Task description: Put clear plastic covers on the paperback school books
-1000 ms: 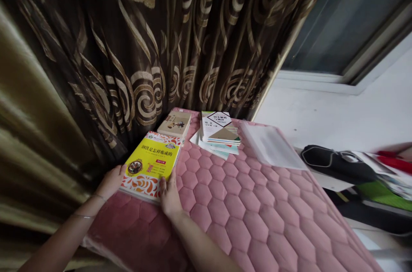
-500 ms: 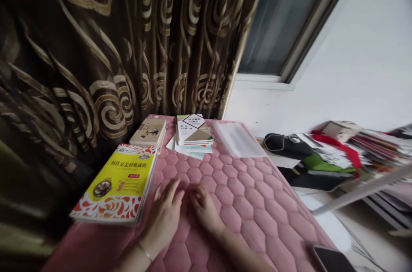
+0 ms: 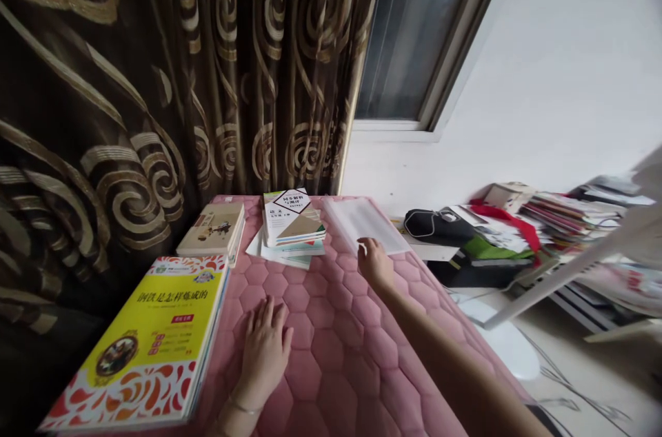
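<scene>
My left hand [image 3: 265, 344] lies palm down on the pink quilted surface [image 3: 331, 333], fingers loosely spread, with nothing in it. My right hand [image 3: 375, 263] is stretched forward at the near edge of a stack of translucent plastic sleeves [image 3: 369, 220]. Its fingers are bent but apart, with no grip showing; whether they touch the sleeves I cannot tell. To the left of my left hand is a stack topped by a yellow book [image 3: 149, 333] with red and orange leaf shapes. Behind it sits a tan book [image 3: 212, 229]. A small pile of white-covered booklets [image 3: 290, 216] lies at the far middle.
A dark curtain [image 3: 155, 78] with gold swirls hangs along the left and back. Beyond the right edge are a black case [image 3: 437, 227], a red strap [image 3: 507, 220], piled papers and books [image 3: 566, 213], and a slanting white post [image 3: 553, 285]. Cables [image 3: 563, 382] lie on the floor.
My right hand has moved from beside my left hand forward and right to the plastic sleeves. My left hand has settled flat. The view has shifted to the right.
</scene>
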The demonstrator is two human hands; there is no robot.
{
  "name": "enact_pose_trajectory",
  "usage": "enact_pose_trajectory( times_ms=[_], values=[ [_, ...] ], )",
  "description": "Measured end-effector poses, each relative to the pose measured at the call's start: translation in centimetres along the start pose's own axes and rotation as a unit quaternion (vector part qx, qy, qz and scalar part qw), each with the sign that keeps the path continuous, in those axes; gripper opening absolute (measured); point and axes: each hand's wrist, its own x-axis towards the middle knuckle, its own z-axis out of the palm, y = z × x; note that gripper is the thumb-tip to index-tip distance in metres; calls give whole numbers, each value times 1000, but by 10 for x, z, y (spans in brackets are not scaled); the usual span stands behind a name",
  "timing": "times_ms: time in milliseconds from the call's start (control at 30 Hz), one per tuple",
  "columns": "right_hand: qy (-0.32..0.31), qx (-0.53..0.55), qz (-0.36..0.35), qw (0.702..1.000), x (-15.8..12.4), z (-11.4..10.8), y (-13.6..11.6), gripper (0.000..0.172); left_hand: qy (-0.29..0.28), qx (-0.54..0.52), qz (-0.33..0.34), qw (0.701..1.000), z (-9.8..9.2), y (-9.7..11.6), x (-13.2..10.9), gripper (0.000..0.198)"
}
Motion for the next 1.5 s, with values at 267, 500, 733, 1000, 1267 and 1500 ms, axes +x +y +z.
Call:
enact_pose_trajectory(
  times_ms=[267, 500, 733, 1000, 1267, 1500],
  values=[
    [-82, -106, 54, 989, 30, 11, 32, 36, 10, -3, -1, 1000, 3, 0, 1, 36],
    [-114, -136, 40, 983, 26, 13, 44, 28, 4, 1, -1, 1000, -1, 0, 2, 36],
    [-93, -85, 56, 990, 28, 14, 41, 42, -2, -4, 1, 1000, -4, 2, 3, 37],
    [-59, 30, 153, 986, 33, 22, 30, 34, 3, 2, -15, 1000, -7, 5, 3, 34],
    [32, 185, 194, 963, 42, 9, 40, 42, -5, 4, -8, 1000, -7, 4, 3, 35],
    [208, 175, 127, 954, 42, -42, 20, 44, 9, -1, -4, 1000, -4, 3, 2, 34]
  ],
)
